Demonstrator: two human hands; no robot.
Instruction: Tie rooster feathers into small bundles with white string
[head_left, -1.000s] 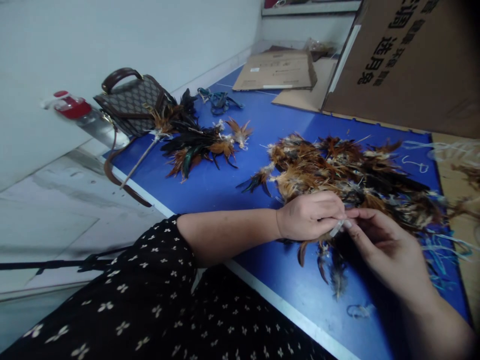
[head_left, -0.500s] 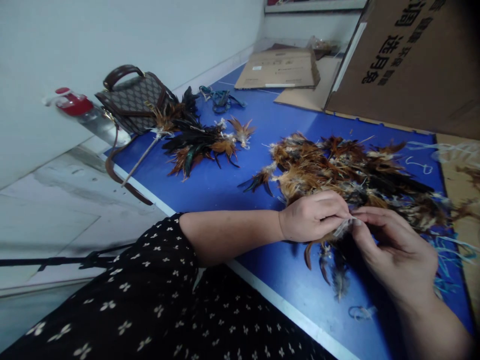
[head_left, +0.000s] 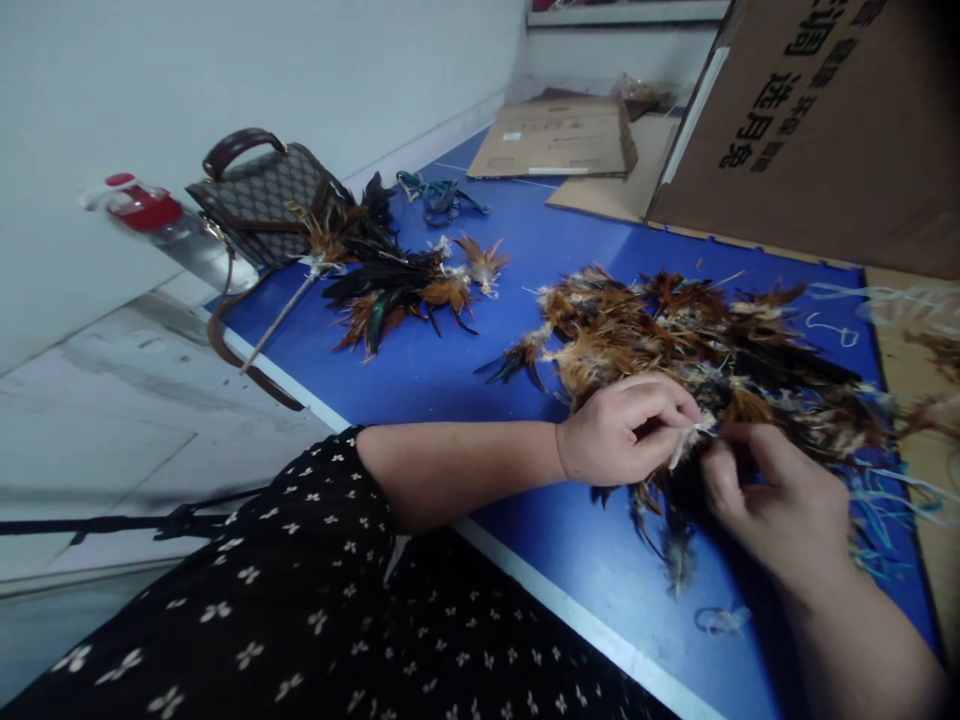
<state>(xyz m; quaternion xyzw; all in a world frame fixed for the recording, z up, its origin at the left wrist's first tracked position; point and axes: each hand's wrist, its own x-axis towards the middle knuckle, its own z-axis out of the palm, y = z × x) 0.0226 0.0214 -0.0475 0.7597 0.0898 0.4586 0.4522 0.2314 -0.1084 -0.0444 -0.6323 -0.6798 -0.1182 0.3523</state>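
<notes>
Over a pile of brown, orange and black feathers (head_left: 637, 330), my left hand (head_left: 622, 430) pinches a white string (head_left: 701, 425) at the tied end of some feathers. My right hand (head_left: 784, 500) is close beside it on the right. Its thumb and fingers are pressed together near the string's end, and what lies between them is hidden. Dark and grey feathers (head_left: 679, 560) hang or lie just below both hands; I cannot tell whether they belong to the held bunch.
Another feather heap (head_left: 397, 290) lies left on the blue table (head_left: 450, 385), near a patterned handbag (head_left: 262, 200) and a red-capped bottle (head_left: 176, 230). Cardboard (head_left: 555, 140) and a large box (head_left: 817, 140) stand behind. Blue strings (head_left: 885, 510) and a small loop (head_left: 721, 620) lie nearer.
My right hand has drawn slightly left and down, and its fingers have curled more. A small gap now shows between the hands, with the white string more visible. The view has shifted slightly.
</notes>
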